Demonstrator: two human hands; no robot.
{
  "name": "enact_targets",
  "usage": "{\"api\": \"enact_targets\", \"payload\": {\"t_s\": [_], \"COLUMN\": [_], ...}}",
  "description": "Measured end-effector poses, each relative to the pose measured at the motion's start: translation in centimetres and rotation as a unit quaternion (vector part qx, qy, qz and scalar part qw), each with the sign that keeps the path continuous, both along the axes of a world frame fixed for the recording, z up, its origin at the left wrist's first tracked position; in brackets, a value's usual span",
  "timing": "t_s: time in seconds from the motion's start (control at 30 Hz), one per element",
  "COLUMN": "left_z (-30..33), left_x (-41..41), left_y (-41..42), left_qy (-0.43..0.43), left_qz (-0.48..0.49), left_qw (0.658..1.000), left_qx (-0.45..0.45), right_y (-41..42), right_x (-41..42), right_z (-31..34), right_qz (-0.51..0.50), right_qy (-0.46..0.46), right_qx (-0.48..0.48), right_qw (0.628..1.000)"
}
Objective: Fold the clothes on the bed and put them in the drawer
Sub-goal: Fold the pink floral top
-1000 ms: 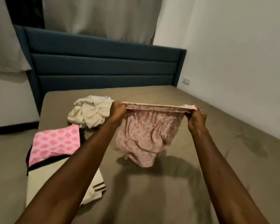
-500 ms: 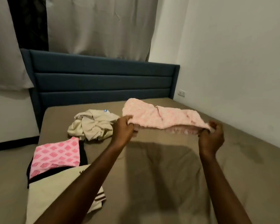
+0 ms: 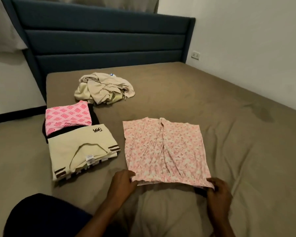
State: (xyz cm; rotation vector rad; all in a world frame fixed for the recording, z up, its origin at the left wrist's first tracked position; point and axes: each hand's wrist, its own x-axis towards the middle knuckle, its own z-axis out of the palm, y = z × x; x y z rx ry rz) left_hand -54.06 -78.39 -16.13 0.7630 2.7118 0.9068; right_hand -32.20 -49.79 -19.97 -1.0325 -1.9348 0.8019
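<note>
Pink floral garment (image 3: 164,149) lay flat on the bed (image 3: 229,134) — my left hand (image 3: 124,183) pinched its near left corner, my right hand (image 3: 218,190) pinched the near right corner — folded cream shirt (image 3: 79,151) just beside

Five garments lie on one bed with a brown-grey sheet (image 3: 212,103). One pale pink floral cotton top (image 3: 164,151) is spread flat at near centre. Three are folded on the left: one cream shirt with dark brown striped cuffs (image 3: 79,151), one bright pink diamond-patterned piece (image 3: 67,117), and one black piece (image 3: 94,115) under the pink one. One crumpled beige garment (image 3: 102,88) sits farther back. Two hands are in view, left hand (image 3: 123,183) and right hand (image 3: 218,190).
</note>
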Motion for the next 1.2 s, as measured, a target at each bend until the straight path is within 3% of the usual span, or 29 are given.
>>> {"api": "enact_targets", "payload": {"t_s": [0.17, 0.3, 0.4, 0.57, 0.67, 0.77, 0.93, 1.03, 1.2], "left_z": [1.3, -0.3, -0.2, -0.2, 0.2, 0.9, 1.4, 2.1, 2.9], "left_x": [0.9, 2.0, 2.6, 2.6, 3.1, 3.0, 2.6, 3.5, 8.3], "left_y": [-0.3, -0.8, -0.9, -1.3, -1.0, -0.4, 2.5, 7.0, 18.0], "left_qy": [-0.005, -0.031, -0.030, -0.026, -0.033, 0.002, 0.081, 0.065, 0.052], "left_qz": [-0.012, -0.067, -0.064, -0.061, -0.085, -0.042, -0.023, -0.088, -0.193], "left_qw": [0.999, 0.996, 0.996, 0.996, 0.992, 0.996, 0.996, 0.992, 0.978], "left_qx": [0.031, -0.044, -0.047, -0.061, -0.090, -0.076, 0.042, 0.062, 0.063], "right_y": [0.7, -0.1, -0.5, -1.1, -1.0, -0.5, 5.0, 10.8, 18.3], "right_x": [0.1, 1.6, 2.8, 2.1, 2.7, 3.3, 0.2, -3.7, -12.2], "right_z": [2.6, 0.3, -1.5, -0.8, -0.7, 0.0, 1.0, 0.5, 0.3], "right_qz": [-0.034, -0.024, -0.038, -0.065, -0.023, -0.008, -0.063, -0.026, 0.037], "right_qy": [0.138, 0.091, 0.030, 0.047, 0.049, 0.079, 0.084, 0.078, 0.059], "right_qx": [-0.102, -0.069, -0.051, -0.126, -0.140, -0.129, -0.177, -0.233, -0.239], "right_qw": [0.985, 0.993, 0.998, 0.989, 0.989, 0.988, 0.979, 0.969, 0.968]}}
